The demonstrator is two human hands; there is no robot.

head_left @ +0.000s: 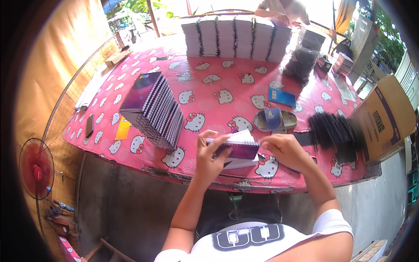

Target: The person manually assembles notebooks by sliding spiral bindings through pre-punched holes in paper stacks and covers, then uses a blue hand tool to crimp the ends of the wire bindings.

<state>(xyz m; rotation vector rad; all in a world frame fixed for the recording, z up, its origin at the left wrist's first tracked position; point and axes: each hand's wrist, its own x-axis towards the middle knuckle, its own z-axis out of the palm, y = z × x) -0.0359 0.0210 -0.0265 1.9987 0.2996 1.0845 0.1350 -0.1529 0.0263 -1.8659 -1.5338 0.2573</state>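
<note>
My left hand (210, 153) grips a small purple spiral notebook (238, 148) by its left end, above the near edge of the pink cartoon-cat tablecloth (218, 87). At the notebook's right end, by the wire spine, my right hand (283, 150) has its fingers closed on it. A slanted stack of finished purple notebooks (152, 109) lies to the left of my hands. A pile of black binding coils (334, 129) lies to the right.
Tall stacks of white unbound notebooks (235, 37) line the far edge, where another person's hand (281, 18) works. A sandal (275, 120) and a blue card (282, 97) lie mid-table. A cardboard box (386, 115) stands right; a red fan (36, 168) stands left.
</note>
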